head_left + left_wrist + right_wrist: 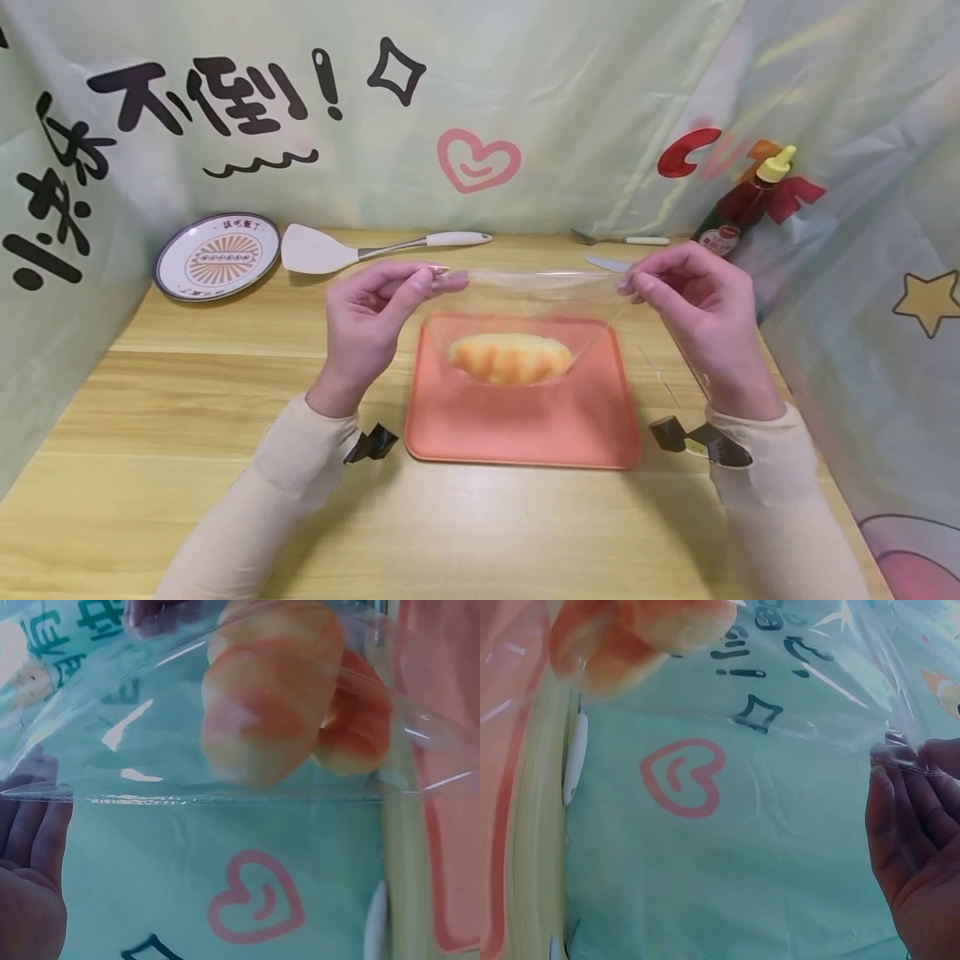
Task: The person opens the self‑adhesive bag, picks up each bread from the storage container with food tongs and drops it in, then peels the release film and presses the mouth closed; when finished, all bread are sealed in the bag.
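Between the two hands a clear plastic bag is stretched sideways, its top edge taut. Low inside it lies a golden-brown bread roll, which overlaps the coral tray in the head view. My left hand pinches the bag's left corner between thumb and fingers. At the opposite corner, my right hand pinches the film the same way. Through the shiny film, the left wrist view shows the roll's rounded lobes up close. The right wrist view has the fingertips at the bag's gathered edge.
Along the back of the wooden table are a patterned plate, a white spatula, a fork and a knife. A red sauce bottle with a yellow cap stands at the back right. Printed cloth walls enclose the table.
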### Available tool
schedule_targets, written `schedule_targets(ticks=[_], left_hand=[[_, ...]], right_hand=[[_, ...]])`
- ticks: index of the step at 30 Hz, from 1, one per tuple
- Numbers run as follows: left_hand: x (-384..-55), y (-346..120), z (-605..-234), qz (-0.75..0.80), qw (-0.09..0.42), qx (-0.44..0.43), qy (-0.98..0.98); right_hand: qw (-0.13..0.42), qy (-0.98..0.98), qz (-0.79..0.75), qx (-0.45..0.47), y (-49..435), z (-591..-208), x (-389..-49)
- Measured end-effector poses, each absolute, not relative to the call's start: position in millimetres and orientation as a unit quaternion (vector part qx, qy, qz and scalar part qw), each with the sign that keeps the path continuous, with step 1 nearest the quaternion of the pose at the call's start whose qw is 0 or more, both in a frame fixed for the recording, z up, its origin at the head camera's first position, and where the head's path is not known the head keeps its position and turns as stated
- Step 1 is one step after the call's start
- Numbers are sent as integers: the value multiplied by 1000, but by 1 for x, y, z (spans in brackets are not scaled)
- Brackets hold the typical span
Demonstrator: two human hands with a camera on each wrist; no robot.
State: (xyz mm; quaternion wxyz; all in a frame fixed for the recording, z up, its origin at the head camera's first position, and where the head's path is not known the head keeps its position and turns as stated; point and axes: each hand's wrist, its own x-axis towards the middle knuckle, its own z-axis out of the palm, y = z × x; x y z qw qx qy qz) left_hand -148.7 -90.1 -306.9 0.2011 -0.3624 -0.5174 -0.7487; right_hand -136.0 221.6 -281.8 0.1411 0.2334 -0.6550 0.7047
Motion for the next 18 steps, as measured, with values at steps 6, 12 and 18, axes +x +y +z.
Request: schedule_targets(ticks=[6,12,18], left_hand=[[-142,-84,-292,-717,214,-373,-548],[-135,-79,-284,-708,221,-355,-569],[-129,-75,-277,-651,296,-323,-620]], right_hand=[[127,-674,683,251,228,-281,-140],[117,-754,602,234,230,-282,-142],[137,-822,512,208,229,-282,-144]])
